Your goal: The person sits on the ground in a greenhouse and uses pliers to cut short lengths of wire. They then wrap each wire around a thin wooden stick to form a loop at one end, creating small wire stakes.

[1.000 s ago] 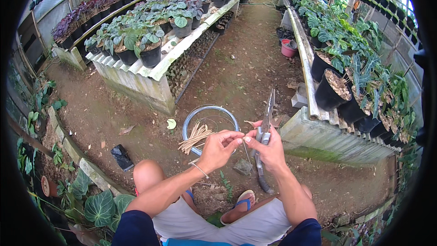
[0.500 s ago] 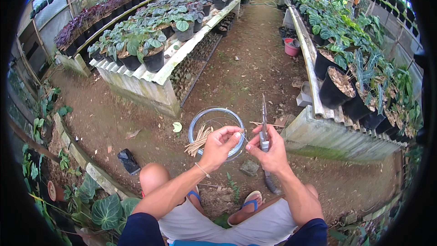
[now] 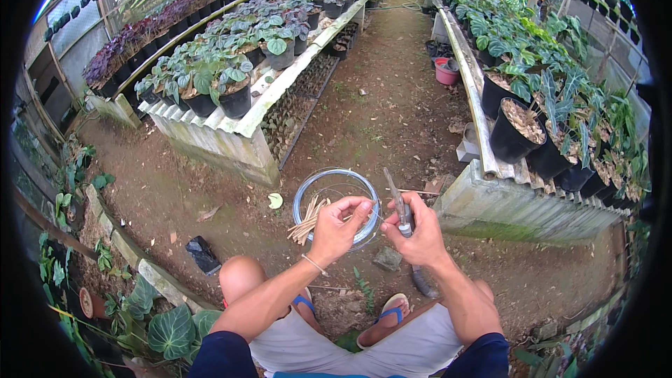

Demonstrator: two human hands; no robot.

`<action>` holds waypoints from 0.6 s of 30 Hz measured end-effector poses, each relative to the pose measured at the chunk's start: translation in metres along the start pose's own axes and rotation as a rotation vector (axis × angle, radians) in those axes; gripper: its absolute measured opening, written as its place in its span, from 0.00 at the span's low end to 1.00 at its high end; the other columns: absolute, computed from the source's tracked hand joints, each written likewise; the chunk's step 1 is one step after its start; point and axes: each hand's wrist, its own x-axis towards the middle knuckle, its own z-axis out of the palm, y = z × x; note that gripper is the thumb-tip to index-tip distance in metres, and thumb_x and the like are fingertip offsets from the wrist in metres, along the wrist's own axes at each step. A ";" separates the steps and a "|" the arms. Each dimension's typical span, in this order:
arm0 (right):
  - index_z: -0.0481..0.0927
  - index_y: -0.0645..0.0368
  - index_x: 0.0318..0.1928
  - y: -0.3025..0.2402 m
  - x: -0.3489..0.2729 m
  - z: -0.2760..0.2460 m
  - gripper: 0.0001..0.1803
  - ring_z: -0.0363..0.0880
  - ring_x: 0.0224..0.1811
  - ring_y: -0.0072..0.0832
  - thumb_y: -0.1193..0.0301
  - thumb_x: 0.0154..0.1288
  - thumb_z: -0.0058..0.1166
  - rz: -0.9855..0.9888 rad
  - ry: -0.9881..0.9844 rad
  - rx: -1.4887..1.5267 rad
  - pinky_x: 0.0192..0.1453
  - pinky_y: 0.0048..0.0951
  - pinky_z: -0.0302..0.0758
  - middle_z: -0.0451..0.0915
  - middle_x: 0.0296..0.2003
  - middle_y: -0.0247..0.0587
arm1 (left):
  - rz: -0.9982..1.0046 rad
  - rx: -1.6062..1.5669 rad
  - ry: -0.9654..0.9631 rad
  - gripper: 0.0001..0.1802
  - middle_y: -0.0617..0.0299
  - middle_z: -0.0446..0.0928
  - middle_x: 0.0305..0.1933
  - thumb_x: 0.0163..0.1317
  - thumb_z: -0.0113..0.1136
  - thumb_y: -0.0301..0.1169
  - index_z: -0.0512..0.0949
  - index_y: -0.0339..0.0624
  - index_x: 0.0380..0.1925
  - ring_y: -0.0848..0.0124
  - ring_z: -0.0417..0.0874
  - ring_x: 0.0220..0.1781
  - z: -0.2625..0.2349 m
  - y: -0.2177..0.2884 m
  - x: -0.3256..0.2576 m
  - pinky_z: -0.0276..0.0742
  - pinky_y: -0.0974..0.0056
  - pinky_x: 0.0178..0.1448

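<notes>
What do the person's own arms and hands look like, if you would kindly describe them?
Plain dark navy sleeves stop short, leaving the forearms bare. Neither the left hand nor the right hand wears a glove. A thin, pale band circles the wrist of the left hand; no band shows on the right.

Tool partly behind right hand
</notes>
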 end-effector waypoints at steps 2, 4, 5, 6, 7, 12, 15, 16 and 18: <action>0.76 0.61 0.48 0.001 0.001 -0.004 0.18 0.75 0.27 0.22 0.78 0.59 0.66 -0.015 -0.017 -0.039 0.34 0.29 0.73 0.77 0.26 0.36 | 0.035 0.001 -0.014 0.17 0.63 0.85 0.42 0.74 0.64 0.36 0.83 0.32 0.51 0.80 0.82 0.42 0.000 0.000 -0.001 0.79 0.72 0.47; 0.76 0.61 0.48 0.002 0.002 -0.006 0.17 0.75 0.27 0.23 0.78 0.59 0.66 -0.006 -0.027 -0.077 0.35 0.29 0.73 0.76 0.26 0.37 | 0.065 -0.002 -0.017 0.17 0.64 0.85 0.40 0.74 0.63 0.37 0.83 0.32 0.50 0.80 0.81 0.40 0.002 0.000 -0.001 0.78 0.72 0.45; 0.76 0.61 0.48 0.002 0.002 -0.006 0.17 0.74 0.27 0.23 0.78 0.59 0.66 -0.037 -0.021 -0.065 0.34 0.29 0.72 0.76 0.26 0.37 | 0.090 -0.008 -0.018 0.17 0.65 0.84 0.37 0.74 0.63 0.38 0.84 0.33 0.49 0.80 0.80 0.37 0.003 0.000 -0.001 0.77 0.72 0.42; 0.76 0.61 0.48 0.003 0.002 -0.007 0.17 0.74 0.27 0.23 0.78 0.59 0.66 -0.045 -0.019 -0.057 0.34 0.29 0.72 0.76 0.26 0.37 | 0.113 -0.012 -0.020 0.17 0.66 0.84 0.35 0.74 0.63 0.39 0.84 0.34 0.49 0.81 0.78 0.33 0.004 0.000 -0.001 0.76 0.72 0.39; 0.76 0.61 0.48 0.003 0.003 -0.007 0.17 0.74 0.27 0.23 0.78 0.59 0.66 -0.031 -0.020 -0.046 0.34 0.29 0.71 0.75 0.26 0.37 | 0.103 -0.019 -0.033 0.17 0.64 0.84 0.38 0.75 0.63 0.38 0.83 0.33 0.49 0.80 0.80 0.37 0.004 0.000 -0.001 0.77 0.72 0.42; 0.75 0.60 0.47 0.001 0.004 -0.011 0.18 0.79 0.28 0.21 0.78 0.58 0.67 -0.052 -0.051 -0.063 0.36 0.28 0.74 0.81 0.26 0.36 | 0.042 -0.017 -0.047 0.18 0.62 0.86 0.41 0.76 0.61 0.39 0.83 0.32 0.51 0.79 0.83 0.43 0.001 -0.001 -0.001 0.79 0.72 0.46; 0.75 0.61 0.47 0.000 0.005 -0.013 0.17 0.75 0.27 0.23 0.78 0.59 0.66 -0.061 -0.065 -0.049 0.34 0.29 0.72 0.78 0.26 0.37 | 0.069 0.005 -0.015 0.20 0.63 0.86 0.39 0.77 0.60 0.41 0.83 0.33 0.50 0.80 0.83 0.41 0.004 -0.004 -0.002 0.78 0.72 0.44; 0.75 0.61 0.48 0.000 0.004 -0.014 0.17 0.72 0.26 0.24 0.77 0.60 0.66 -0.049 -0.073 -0.030 0.33 0.30 0.70 0.74 0.26 0.37 | 0.074 -0.005 0.000 0.19 0.63 0.86 0.39 0.77 0.60 0.41 0.83 0.32 0.50 0.80 0.83 0.40 0.005 -0.004 -0.003 0.78 0.72 0.43; 0.75 0.61 0.48 0.000 0.004 -0.014 0.17 0.71 0.25 0.25 0.77 0.60 0.66 -0.093 -0.068 -0.041 0.32 0.30 0.69 0.74 0.26 0.38 | 0.059 -0.020 0.038 0.19 0.63 0.86 0.38 0.76 0.60 0.41 0.83 0.32 0.49 0.80 0.83 0.38 0.006 -0.005 -0.005 0.78 0.72 0.42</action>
